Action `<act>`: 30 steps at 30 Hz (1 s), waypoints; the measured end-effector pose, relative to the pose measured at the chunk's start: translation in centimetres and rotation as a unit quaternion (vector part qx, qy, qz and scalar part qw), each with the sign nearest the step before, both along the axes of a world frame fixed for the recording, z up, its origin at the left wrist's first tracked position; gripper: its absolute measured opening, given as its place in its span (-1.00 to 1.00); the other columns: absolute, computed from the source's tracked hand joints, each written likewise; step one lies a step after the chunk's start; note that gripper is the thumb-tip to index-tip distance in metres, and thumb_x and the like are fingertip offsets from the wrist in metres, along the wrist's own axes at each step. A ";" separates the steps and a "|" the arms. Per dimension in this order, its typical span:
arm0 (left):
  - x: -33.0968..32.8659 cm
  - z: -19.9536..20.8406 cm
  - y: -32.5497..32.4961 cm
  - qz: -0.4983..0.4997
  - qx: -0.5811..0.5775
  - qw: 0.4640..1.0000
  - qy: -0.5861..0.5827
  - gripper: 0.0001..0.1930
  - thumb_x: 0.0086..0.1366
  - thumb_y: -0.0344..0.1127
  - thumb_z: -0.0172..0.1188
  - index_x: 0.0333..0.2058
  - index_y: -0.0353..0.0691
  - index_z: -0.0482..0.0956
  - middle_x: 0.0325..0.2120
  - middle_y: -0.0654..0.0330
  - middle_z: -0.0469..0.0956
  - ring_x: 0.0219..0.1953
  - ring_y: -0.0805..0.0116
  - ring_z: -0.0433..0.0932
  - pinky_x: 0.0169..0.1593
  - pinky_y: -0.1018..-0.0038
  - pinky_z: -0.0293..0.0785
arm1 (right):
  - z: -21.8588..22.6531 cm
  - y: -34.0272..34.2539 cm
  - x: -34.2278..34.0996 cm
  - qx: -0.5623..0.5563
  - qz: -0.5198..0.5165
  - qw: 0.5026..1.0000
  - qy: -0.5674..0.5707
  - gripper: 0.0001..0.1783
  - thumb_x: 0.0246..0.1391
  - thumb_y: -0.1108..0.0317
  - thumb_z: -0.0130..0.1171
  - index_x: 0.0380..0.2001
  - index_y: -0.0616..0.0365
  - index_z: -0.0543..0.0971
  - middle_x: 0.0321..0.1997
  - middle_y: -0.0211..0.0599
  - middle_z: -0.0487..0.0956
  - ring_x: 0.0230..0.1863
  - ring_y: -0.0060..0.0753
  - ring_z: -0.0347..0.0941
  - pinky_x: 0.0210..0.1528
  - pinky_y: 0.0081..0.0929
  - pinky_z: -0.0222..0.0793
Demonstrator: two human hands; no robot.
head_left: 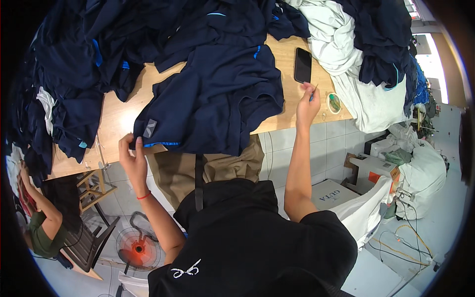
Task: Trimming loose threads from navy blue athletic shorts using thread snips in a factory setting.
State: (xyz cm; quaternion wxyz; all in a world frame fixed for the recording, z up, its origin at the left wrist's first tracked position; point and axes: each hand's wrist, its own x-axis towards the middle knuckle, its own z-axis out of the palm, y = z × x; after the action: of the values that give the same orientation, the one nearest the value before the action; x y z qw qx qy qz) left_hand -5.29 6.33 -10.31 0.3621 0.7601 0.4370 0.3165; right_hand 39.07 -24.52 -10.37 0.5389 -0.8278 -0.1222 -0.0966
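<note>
A dark navy garment (217, 94) lies spread at the front of the wooden table, its lower edge hanging over. It has bright blue trim and a small grey patch (150, 128) at its near left corner. My left hand (132, 154) pinches that corner between thumb and fingers. To the right of the garment, my right hand (308, 110) is raised with its fingers closed on a small slim tool (311, 97). Blue shows on the tool, and a thin pointed tip sticks up; its exact kind is too small to tell.
A black phone (303, 65) lies beyond my right hand, near a small round dish (334, 103). Heaps of navy garments (89, 44) and white cloth (336, 39) cover the table's back. An orange fan (139, 248) stands lower left, near another person's arm (47, 205). Boxes (331, 193) stand at right.
</note>
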 end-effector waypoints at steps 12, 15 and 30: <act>4.2 -3.3 -2.4 0.045 0.209 0.950 0.228 -0.77 0.45 -0.31 0.22 0.03 -0.19 0.55 0.39 0.16 0.47 0.40 0.09 0.39 0.41 0.19 0.16 | 0.3 -0.7 12.9 -0.246 0.074 0.961 -0.105 -0.78 0.49 0.41 0.01 0.05 0.16 0.60 0.10 -0.27 0.76 0.00 -0.11 0.36 0.30 -0.20 0.13; 4.3 -3.1 -2.5 0.046 0.216 0.949 0.225 -0.77 0.45 -0.31 0.22 0.03 -0.19 0.55 0.38 0.16 0.47 0.40 0.09 0.39 0.41 0.19 0.16 | -0.1 0.0 13.5 -0.225 0.119 0.961 -0.105 -0.80 0.46 0.43 0.05 0.03 0.16 0.60 0.08 -0.28 0.76 0.03 -0.12 0.36 0.30 -0.18 0.13; 4.6 -3.0 -2.6 0.054 0.203 0.949 0.234 -0.76 0.41 -0.35 0.22 0.01 -0.20 0.57 0.39 0.14 0.45 0.44 0.10 0.35 0.44 0.18 0.13 | -0.2 0.3 9.1 -0.178 -0.050 0.982 -0.031 -0.39 0.21 0.13 0.46 0.17 0.33 0.58 0.04 0.10 0.71 0.30 0.20 0.50 0.25 -0.02 0.43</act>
State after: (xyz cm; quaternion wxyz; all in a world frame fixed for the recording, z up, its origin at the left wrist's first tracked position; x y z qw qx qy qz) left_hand -0.66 3.72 -13.30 0.0704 0.8452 0.4767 0.2312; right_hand 48.14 -24.19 -10.59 0.3730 -0.9124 -0.1124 -0.1258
